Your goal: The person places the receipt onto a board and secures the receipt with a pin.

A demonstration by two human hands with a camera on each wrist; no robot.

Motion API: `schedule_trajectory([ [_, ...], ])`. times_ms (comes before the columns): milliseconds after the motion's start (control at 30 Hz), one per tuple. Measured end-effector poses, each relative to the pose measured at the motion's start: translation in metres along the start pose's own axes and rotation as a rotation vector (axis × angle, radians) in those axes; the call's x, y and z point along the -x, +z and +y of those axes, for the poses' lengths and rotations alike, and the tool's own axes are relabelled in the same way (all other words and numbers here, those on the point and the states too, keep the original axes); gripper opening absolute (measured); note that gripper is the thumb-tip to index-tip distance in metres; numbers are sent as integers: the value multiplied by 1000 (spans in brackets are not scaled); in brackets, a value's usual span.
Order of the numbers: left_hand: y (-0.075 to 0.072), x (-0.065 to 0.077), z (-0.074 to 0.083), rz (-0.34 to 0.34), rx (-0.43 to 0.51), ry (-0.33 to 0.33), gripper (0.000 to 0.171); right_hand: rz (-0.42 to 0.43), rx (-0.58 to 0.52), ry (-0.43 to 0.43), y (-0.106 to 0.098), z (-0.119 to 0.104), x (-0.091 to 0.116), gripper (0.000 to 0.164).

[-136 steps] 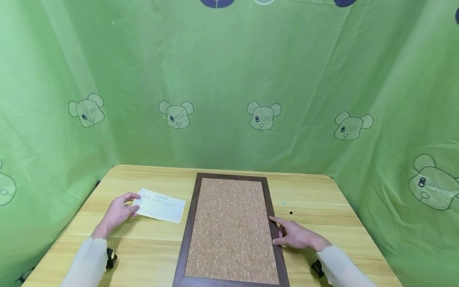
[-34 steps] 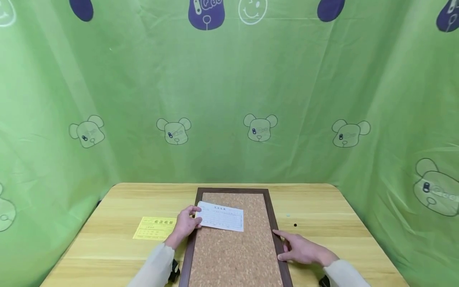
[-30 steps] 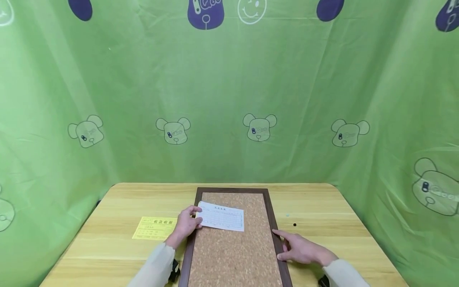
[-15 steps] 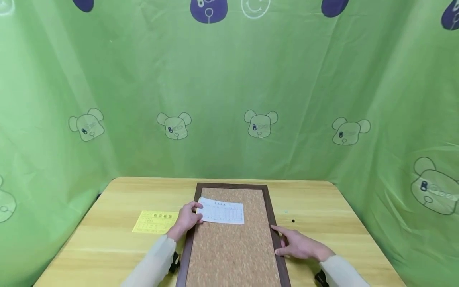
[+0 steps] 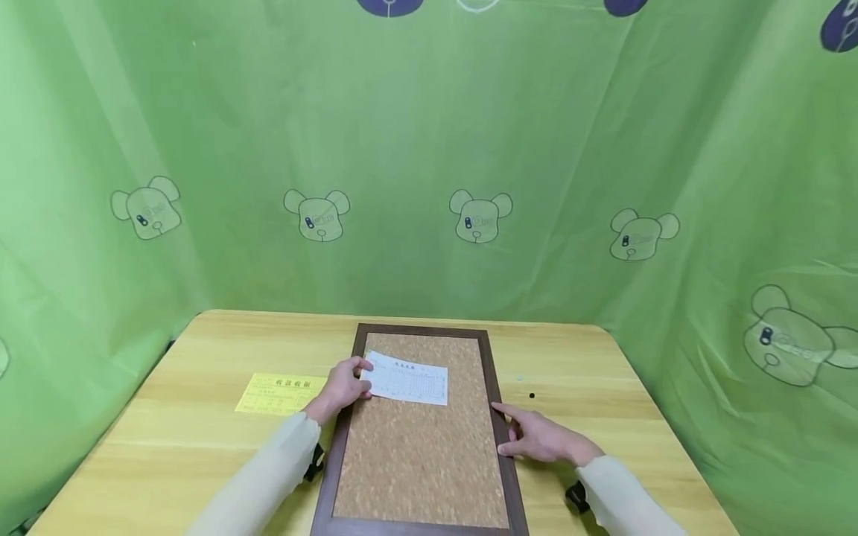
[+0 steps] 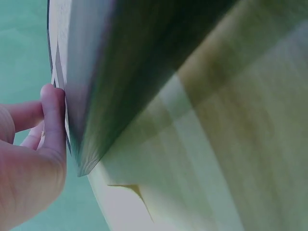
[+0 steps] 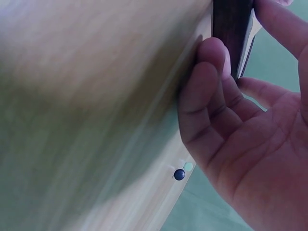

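In the head view, a cork board (image 5: pixel 422 454) with a dark brown frame lies on the wooden table. My left hand (image 5: pixel 342 387) pinches the left end of a white printed receipt slip (image 5: pixel 409 380), which spans the board's upper part. The left wrist view has the fingers (image 6: pixel 54 115) at the frame's edge (image 6: pixel 89 96). My right hand (image 5: pixel 539 434) holds the frame's right side, index finger and thumb on the frame. Seen from the right wrist, its other fingers (image 7: pixel 202 96) curl against the side of the dark frame (image 7: pixel 231 33).
Left of the board lies a yellow receipt sheet (image 5: pixel 281 393), partly behind the left arm. Right of the board, a small black round piece (image 5: pixel 532 395) and a pale green one (image 5: pixel 519 379) lie on the table (image 5: pixel 590 417). A green curtain (image 5: pixel 402 149) stands behind.
Over the earlier frames my left hand brought the white slip from the table's left onto the board, uncovering the yellow sheet. Lately the hands barely move; the head view has tilted down. The right hand stays.
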State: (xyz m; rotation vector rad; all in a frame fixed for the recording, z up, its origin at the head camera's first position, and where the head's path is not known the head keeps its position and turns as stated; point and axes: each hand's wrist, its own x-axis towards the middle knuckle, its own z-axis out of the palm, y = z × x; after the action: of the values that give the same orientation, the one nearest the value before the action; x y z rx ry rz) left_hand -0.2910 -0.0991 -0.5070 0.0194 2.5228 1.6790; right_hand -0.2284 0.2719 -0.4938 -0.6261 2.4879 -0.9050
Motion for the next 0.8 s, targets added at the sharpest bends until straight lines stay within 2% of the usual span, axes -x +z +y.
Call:
schedule_trajectory([
  [233, -2, -7, 5, -21, -28, -13, 32, 2, -15, 23, -3, 1, -5, 80],
  [533, 0, -11, 13, -42, -188, 42, 35, 10, -12, 28, 0, 4, -5, 80],
  [800, 7, -11, 12, -26, -174, -5, 34, 8, -29, 39, 1, 3, -3, 81],
])
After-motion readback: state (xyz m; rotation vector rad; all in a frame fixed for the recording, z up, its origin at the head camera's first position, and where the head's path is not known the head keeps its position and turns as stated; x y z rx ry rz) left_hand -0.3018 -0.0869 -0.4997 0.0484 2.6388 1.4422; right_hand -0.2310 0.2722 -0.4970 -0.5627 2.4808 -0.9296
